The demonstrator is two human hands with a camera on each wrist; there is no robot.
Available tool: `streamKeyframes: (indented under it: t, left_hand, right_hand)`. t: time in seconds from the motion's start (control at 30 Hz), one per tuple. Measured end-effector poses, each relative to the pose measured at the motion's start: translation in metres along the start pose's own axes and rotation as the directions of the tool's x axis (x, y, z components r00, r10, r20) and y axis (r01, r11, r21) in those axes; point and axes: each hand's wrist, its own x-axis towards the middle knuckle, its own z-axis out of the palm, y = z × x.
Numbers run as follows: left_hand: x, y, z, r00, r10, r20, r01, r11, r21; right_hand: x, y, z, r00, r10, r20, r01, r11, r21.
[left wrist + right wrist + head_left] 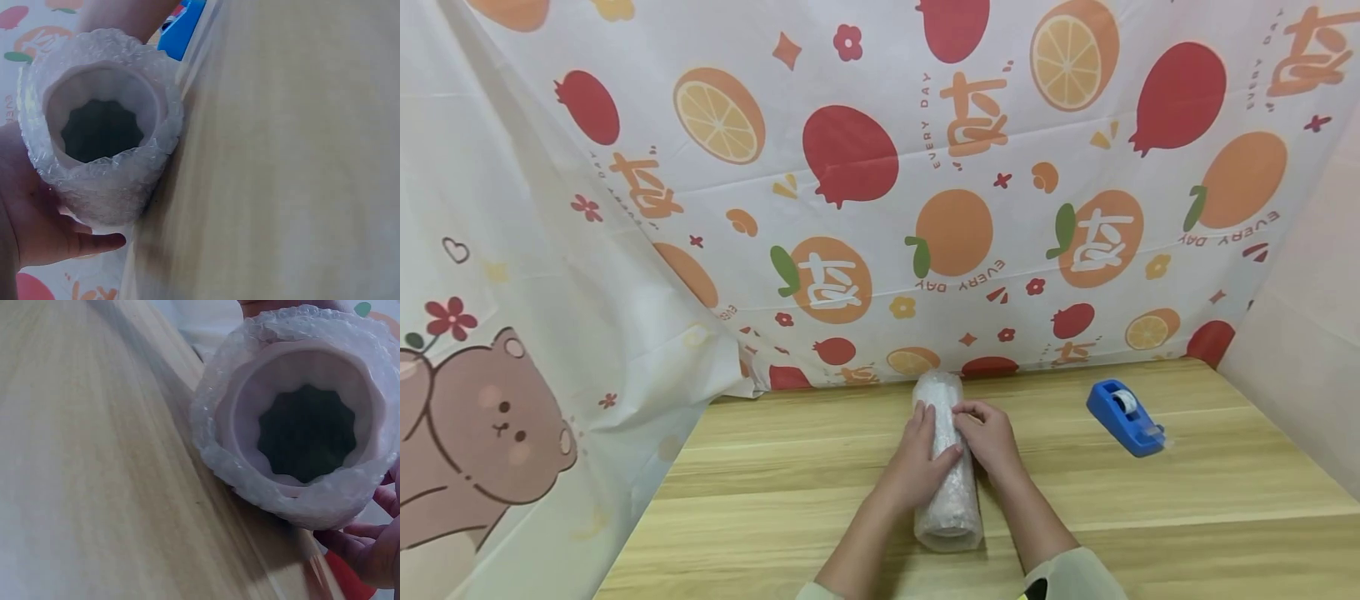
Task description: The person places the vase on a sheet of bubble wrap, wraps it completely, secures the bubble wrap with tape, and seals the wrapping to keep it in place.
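Note:
A pale vase with a fluted inside (103, 78), wrapped in bubble wrap (953, 500), lies lengthwise on the wooden table, its mouth facing me. Across its upper left side rests my left hand (917, 467), fingers stretched forward and thumb reaching over the wrap. On the other side, the bent fingertips of my right hand (992, 437) pinch at the wrap near the far end. In the right wrist view the thumb of that hand (375, 550) lies low along the wrap's side. What the fingertips hold exactly is too small to make out.
A blue tape dispenser (1126, 418) stands on the table (760, 500) to the right, with a strip of clear tape at its cutting end. Behind the table hangs a fruit-patterned cloth (880, 250); another cloth with a bear print (497, 425) hangs at the left.

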Motion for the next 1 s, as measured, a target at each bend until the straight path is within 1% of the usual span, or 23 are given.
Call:
streamKeyframes:
  t: [0.1, 0.23, 0.33, 0.47, 0.57, 0.63, 0.73, 0.8, 0.87, 0.93, 1.0]
  left_hand:
    - [0.001, 0.001, -0.002, 0.999, -0.009, 0.046, 0.011, 0.999, -0.037]
    - [0.005, -0.001, -0.005, 0.996, -0.013, 0.083, 0.021, 0.996, -0.091]
    - [0.009, -0.005, -0.006, 0.994, -0.003, 0.105, 0.017, 0.992, -0.126]
    - [0.014, -0.007, -0.006, 0.994, 0.003, 0.112, 0.015, 0.987, -0.159]
    - [0.016, -0.004, -0.005, 0.995, -0.007, 0.098, 0.021, 0.988, -0.151]
    - [0.016, 0.001, -0.004, 0.996, -0.011, 0.086, 0.022, 0.992, -0.122]
    - [0.016, 0.006, -0.001, 0.997, -0.018, 0.075, 0.018, 1.0, 0.002]
    - [0.016, 0.01, 0.001, 0.998, -0.01, 0.066, 0.003, 0.994, 0.108]
    - [0.016, 0.011, 0.003, 0.998, 0.004, 0.057, -0.016, 0.979, 0.204]
    - [0.016, 0.013, 0.005, 0.998, 0.036, 0.045, -0.046, 0.967, 0.25]
    - [0.016, 0.013, 0.006, 0.997, 0.066, 0.034, -0.072, 0.969, 0.237]
  right_hand:
    - [0.0, -0.003, -0.002, 1.0, 0.018, 0.006, -0.018, 1.0, -0.013]
    - [0.0, -0.004, -0.004, 0.999, 0.038, 0.032, -0.038, 0.999, 0.007]
    - [-0.001, -0.004, -0.005, 0.998, 0.039, 0.046, -0.04, 0.999, 0.027]
    - [-0.001, -0.002, -0.005, 0.998, 0.042, 0.055, -0.044, 0.998, 0.043]
    - [-0.001, -0.002, -0.007, 0.997, 0.051, 0.064, -0.055, 0.997, 0.061]
    - [-0.001, -0.002, -0.009, 0.996, 0.06, 0.072, -0.066, 0.994, 0.084]
    - [0.0, -0.002, -0.011, 0.994, 0.069, 0.084, -0.079, 0.989, 0.123]
    - [0.0, -0.001, -0.012, 0.993, 0.073, 0.091, -0.086, 0.986, 0.142]
    - [0.001, -0.001, -0.012, 0.992, 0.081, 0.094, -0.095, 0.984, 0.15]
    - [0.001, -0.001, -0.013, 0.991, 0.09, 0.095, -0.104, 0.983, 0.154]
    - [0.001, -0.001, -0.013, 0.991, 0.09, 0.096, -0.104, 0.983, 0.154]
